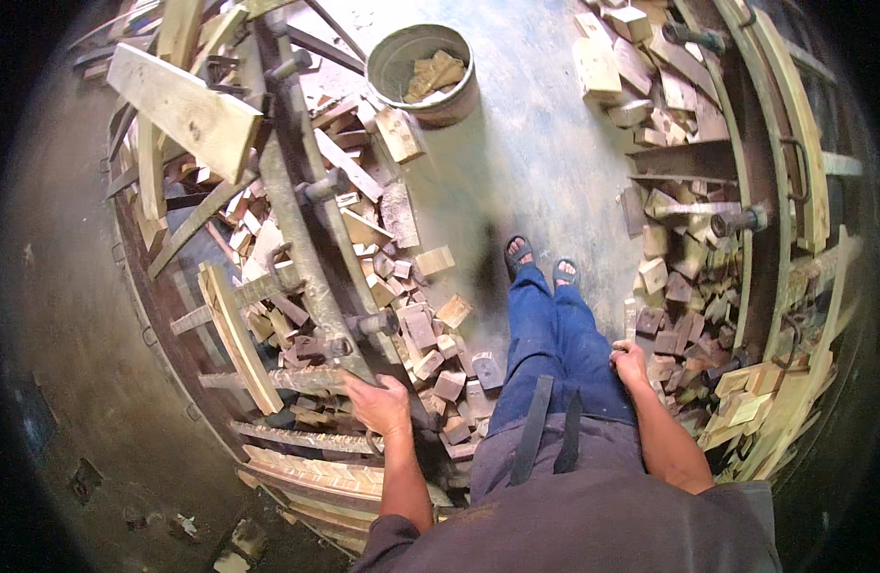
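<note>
My left hand is at the near end of the left-hand rack, its fingers stretched out against a worn rail and its thumb apart. I cannot tell how firmly it touches. Close by, a rough wooden crosspiece spans the rack, with a narrow upright board leaning over it. My right hand hangs beside my right thigh with its fingers curled; whatever is in them, if anything, is hidden. Just beyond it stands a small pale wood strip, at the edge of the right-hand pile.
Wood offcuts lie heaped under the left rack, and more blocks fill the right one. A round bucket with scraps stands ahead. A wide board juts across the left rack. Metal clamp ends stick out into the aisle.
</note>
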